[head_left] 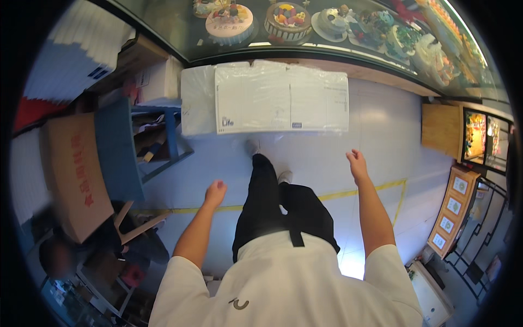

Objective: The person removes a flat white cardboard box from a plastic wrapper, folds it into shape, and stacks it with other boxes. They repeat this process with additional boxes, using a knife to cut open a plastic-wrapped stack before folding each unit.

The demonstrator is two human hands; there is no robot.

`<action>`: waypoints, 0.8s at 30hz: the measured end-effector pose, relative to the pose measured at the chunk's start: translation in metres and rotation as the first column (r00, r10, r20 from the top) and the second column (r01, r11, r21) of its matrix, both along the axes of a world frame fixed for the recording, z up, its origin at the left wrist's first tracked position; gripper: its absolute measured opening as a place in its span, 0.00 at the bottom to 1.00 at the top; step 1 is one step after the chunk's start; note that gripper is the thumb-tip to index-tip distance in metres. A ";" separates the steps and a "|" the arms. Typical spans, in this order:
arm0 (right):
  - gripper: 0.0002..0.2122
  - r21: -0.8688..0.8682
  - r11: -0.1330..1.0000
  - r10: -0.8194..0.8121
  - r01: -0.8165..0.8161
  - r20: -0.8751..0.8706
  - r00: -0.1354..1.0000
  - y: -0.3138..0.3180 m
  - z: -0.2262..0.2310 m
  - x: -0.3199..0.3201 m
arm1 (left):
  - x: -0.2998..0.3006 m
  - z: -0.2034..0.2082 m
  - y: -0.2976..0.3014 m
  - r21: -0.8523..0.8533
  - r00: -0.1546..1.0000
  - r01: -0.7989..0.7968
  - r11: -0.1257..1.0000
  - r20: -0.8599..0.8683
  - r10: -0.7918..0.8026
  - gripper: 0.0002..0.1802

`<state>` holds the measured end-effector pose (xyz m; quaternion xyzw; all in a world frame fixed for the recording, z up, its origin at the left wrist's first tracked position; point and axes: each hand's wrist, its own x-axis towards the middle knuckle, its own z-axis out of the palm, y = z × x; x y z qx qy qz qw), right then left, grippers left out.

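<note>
Both my arms hang out to the sides, above the floor. My left hand [216, 192] is loosely curled into a fist, and I see nothing in it. Further forward on the right, my right hand [357, 165] is empty, its fingers partly bent and a little apart. Ahead of both hands lies a large white carton [256, 101] wrapped in clear plastic, against the base of a glass cake display case [354, 54]. Neither hand touches it.
A blue stool [117, 147] and a brown cardboard box [79, 174] stand at left, near a seated person [103, 240]. Stacked white boards [81, 49] rise at far left. A wooden cabinet [455, 210] stands at right. Yellow tape [348, 193] crosses the floor [381, 136].
</note>
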<state>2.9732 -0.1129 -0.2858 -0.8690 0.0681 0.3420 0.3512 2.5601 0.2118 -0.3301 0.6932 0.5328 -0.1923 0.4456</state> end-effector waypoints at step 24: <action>0.27 0.191 0.926 -0.154 0.327 -0.600 0.785 0.098 -0.131 0.196 | 0.225 -0.044 0.178 -0.362 0.773 -0.551 0.752 0.118 0.624 0.34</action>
